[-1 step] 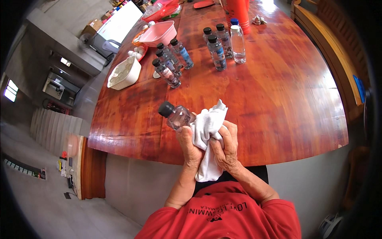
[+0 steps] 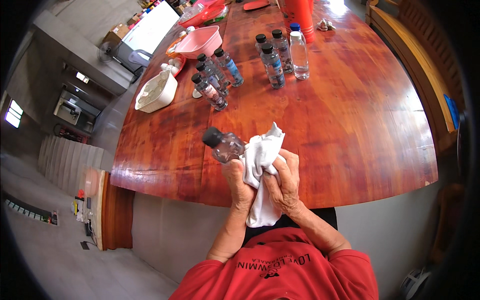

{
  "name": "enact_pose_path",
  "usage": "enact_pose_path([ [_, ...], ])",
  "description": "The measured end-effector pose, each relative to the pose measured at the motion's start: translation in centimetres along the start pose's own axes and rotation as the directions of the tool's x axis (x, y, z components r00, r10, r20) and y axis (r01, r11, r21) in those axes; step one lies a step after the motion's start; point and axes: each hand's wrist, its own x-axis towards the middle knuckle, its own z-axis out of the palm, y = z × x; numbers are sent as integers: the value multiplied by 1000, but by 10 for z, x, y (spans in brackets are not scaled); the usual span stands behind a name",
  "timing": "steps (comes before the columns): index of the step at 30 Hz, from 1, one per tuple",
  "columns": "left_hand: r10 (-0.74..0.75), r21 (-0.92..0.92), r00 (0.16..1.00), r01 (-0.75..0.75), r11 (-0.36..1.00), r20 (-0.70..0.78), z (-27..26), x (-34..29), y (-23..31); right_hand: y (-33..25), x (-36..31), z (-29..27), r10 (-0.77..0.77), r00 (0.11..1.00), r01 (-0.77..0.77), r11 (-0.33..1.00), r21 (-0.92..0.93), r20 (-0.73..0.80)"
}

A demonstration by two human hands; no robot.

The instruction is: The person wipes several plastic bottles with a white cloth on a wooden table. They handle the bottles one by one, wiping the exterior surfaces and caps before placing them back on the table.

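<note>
A clear plastic bottle with a black cap is tilted up to the left over the table's near edge, its lower end wrapped in a white cloth. My left hand is closed round the bottle, thumb along its near side. On the other side, my right hand grips the bunched cloth and presses it to the bottle's base. One end of the cloth hangs down between my wrists. The bottle's bottom and some of my fingers are hidden by the cloth.
Capped bottles stand farther off on the wooden table: a left group and a right group. Behind them are a white basket, a pink basin and a red container. A wooden bench lines the right.
The bottle has shifted slightly to the right, its cap turning with it. The cloth's upper tip has moved up a little. Both hands keep their grip.
</note>
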Motion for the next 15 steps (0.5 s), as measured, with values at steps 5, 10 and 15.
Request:
enact_pose_path([
  [5, -45, 144, 998, 40, 989, 36, -16, -9, -16, -13, 35, -5, 31, 993, -45, 992, 120, 111],
  [10, -30, 144, 960, -11, 990, 280, -26, -24, -18, 4, 75, -15, 108, 830, -418, 770, 482, 547],
  [15, -61, 106, 978, 40, 994, 202, -24, -22, -22, 10, 72, -9, 132, 845, -436, 731, 525, 517],
])
